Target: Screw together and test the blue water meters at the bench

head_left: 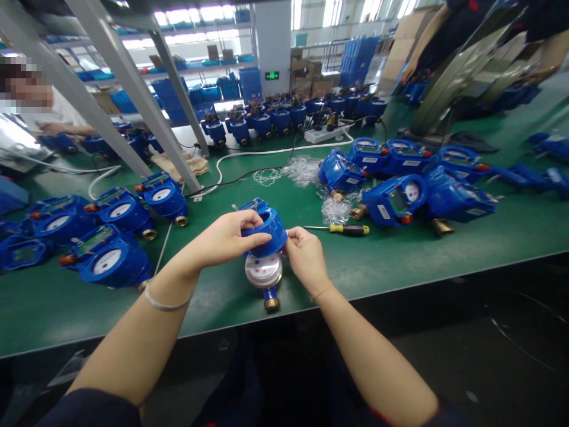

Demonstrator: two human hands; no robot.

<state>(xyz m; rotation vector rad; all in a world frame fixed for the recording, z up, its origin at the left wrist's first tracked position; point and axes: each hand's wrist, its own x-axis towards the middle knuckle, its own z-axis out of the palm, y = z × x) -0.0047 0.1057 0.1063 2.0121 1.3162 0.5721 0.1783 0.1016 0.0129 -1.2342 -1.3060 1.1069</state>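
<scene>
Near the front edge of the green table, a water meter body (pixel 264 271) with a round pale dial lies with its brass-ended pipe toward me. Above it, tilted up, is a blue plastic meter housing (pixel 274 235). My left hand (pixel 231 236) grips the housing's left side, thumb at the rim of its round opening and fingers behind. On the right side, my right hand (pixel 306 252) has its fingertips pinched at the housing's edge; whether they hold something small there is hidden. A screwdriver (pixel 349 229) with a yellow and black handle lies just beyond my right hand.
Assembled blue water meters (pixel 109 258) stand at the left, and more meters (pixel 395 198) at the right. Clear plastic wrap (pixel 304 172) and a white cable (pixel 249 153) lie behind. Grey metal posts (pixel 128 89) rise at left. A power strip (pixel 326 134) sits farther back. Other people work across the table.
</scene>
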